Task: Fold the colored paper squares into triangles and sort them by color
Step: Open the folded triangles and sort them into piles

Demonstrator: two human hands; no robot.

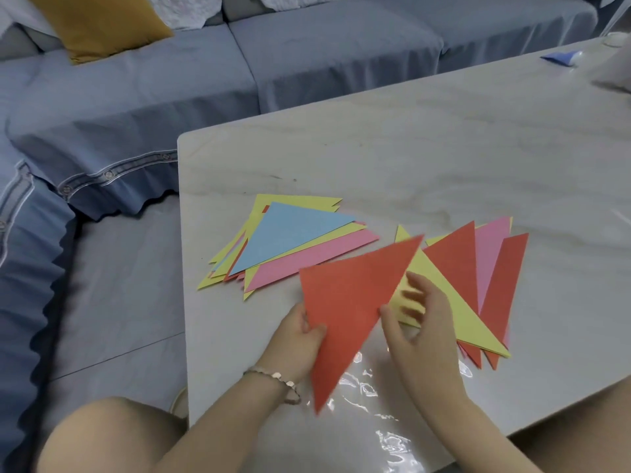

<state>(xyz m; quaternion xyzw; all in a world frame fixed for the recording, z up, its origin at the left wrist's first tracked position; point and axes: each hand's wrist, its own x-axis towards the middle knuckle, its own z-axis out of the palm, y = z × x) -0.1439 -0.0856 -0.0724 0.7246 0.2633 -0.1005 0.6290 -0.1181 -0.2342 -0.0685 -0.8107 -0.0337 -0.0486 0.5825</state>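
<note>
A large red paper triangle point(348, 302) is held above the table, its long point aimed down toward me. My left hand point(300, 339) pinches its left edge, thumb on top. My right hand point(418, 322) is at its right edge with the thumb on the paper and the fingers spread and blurred behind it. To the left lies a mixed pile topped by a blue triangle point(290, 237), over yellow and pink point(307, 259) ones. On the right a second pile holds a yellow triangle point(457, 312), red triangles point(456, 264) and a pink one point(490, 247).
The pale marble-look table point(426, 158) has its left edge near the pile and a glossy film at the front. A blue sofa point(153, 97) with a mustard cushion point(99, 25) runs behind and left. A blue object point(560, 58) lies at the far right.
</note>
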